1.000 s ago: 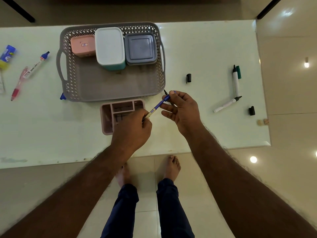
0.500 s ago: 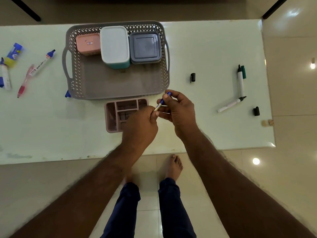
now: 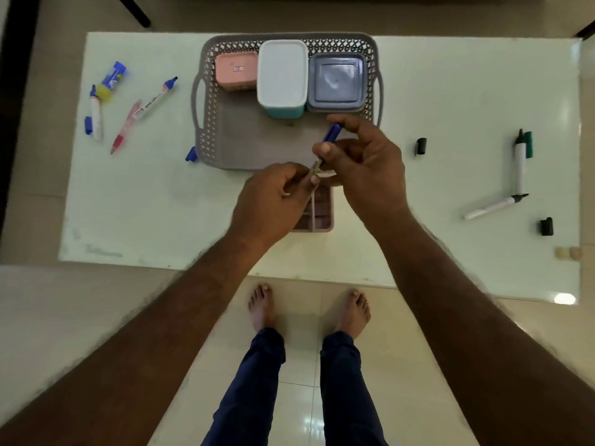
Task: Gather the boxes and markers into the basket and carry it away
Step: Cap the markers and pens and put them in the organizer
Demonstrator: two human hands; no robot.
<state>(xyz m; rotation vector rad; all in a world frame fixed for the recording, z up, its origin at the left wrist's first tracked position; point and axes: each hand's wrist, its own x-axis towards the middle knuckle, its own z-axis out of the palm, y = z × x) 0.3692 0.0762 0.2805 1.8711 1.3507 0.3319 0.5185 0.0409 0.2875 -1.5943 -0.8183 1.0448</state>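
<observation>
right now both hands pinch the blue marker [image 3: 325,146] above the basket [image 3: 244,149]: left hand [image 3: 273,201] at its lower end, right hand [image 3: 363,162] near the cap. a loose cap could slip off and roll across the surface [image 3: 154,201].

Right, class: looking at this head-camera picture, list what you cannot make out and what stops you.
- Blue marker, head view: its lower end is hidden inside the left hand; the right hand covers part of the barrel.
- Pink organiser tray: mostly hidden under both hands, contents unknown.
- Three boxes in the basket: lids closed, contents unseen.
- Marker labels at the table's left: too small to read.
</observation>
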